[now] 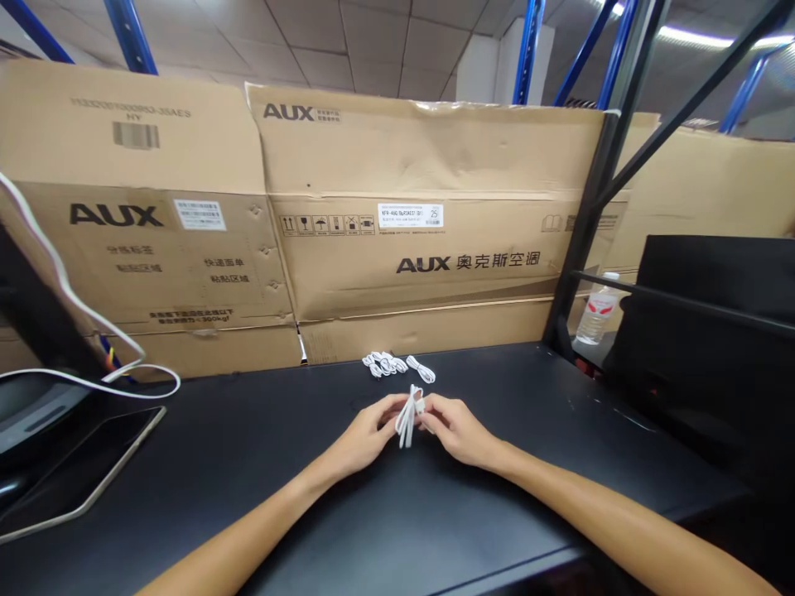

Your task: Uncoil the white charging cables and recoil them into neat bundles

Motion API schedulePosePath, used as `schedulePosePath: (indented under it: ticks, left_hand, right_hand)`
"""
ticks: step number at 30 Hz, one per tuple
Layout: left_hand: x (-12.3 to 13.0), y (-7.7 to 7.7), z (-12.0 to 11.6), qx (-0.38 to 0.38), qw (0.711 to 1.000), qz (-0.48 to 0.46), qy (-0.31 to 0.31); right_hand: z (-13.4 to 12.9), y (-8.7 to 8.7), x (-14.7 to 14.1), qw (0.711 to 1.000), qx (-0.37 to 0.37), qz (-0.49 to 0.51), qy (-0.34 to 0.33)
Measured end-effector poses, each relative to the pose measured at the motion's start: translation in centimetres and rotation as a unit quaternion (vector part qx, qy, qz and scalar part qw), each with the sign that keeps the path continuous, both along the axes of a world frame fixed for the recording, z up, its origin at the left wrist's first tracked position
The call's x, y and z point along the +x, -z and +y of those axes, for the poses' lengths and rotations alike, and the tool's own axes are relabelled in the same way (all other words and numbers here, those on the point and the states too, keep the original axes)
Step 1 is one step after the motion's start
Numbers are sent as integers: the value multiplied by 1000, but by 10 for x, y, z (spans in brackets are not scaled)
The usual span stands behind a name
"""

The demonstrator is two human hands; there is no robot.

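Observation:
Between my left hand (366,432) and my right hand (453,429) is a white cable (406,418), folded into a narrow bundle of loops. Both hands pinch it with their fingertips near its upper end, and my fingers hide part of it. Just beyond my hands, two more coiled white cables (382,362) (421,369) lie on the black table (261,447), close together and apart from my hands.
Large AUX cardboard boxes (422,240) stand along the table's far edge. A dark tablet (80,463) and a loose white cord (80,377) lie at the left. A plastic water bottle (596,310), black shelf frame and dark object (701,331) stand at the right.

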State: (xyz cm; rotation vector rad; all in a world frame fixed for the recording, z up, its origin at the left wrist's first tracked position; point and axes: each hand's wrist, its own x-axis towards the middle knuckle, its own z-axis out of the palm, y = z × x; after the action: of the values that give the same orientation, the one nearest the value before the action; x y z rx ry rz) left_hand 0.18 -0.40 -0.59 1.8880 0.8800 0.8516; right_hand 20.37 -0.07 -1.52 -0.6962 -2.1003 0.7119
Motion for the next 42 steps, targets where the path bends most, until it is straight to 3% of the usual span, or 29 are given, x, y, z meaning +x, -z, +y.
schedulePosePath:
  ticks: [3, 6, 10, 13, 16, 20, 24, 28, 31, 38, 40, 42]
  left_hand:
    - [9, 2, -2, -113, 987, -113, -1]
    - [6, 6, 1, -120, 985, -111, -45]
    - [-10, 2, 8, -6, 992, 28, -124]
    - [-21, -6, 9, 108, 964, 148, -194]
    - [-26, -12, 9, 156, 938, 189, -244]
    - [-28, -15, 12, 108, 944, 118, -289]
    - [-33, -18, 18, -7, 949, 33, -312]
    - [-40, -22, 22, -221, 940, -36, -259]
    - [-46, -26, 24, -308, 929, -18, -203]
    - [-61, -38, 23, -347, 929, 49, -121]
    - [-61, -40, 23, -320, 936, 64, -131]
    - [-58, -38, 22, -258, 948, 47, -178]
  right_hand:
    - [-4, -2, -4, 998, -46, 33, -19]
    - [-3, -4, -3, 995, -76, 60, 12]
    - [14, -6, 10, 978, -103, 146, 103]
    - [30, -9, 27, 956, -141, 216, 137]
    - [40, -12, 43, 925, -186, 296, 151]
    - [44, -15, 50, 915, -222, 309, 134]
    - [44, -14, 48, 916, -233, 302, 126]
    - [50, -12, 51, 877, -234, 377, 184]
    - [58, -14, 62, 841, -202, 438, 245]
    - [77, -29, 103, 769, -94, 530, 345]
    - [77, -32, 109, 777, -84, 521, 344]
    - [73, -31, 104, 820, -99, 473, 307]
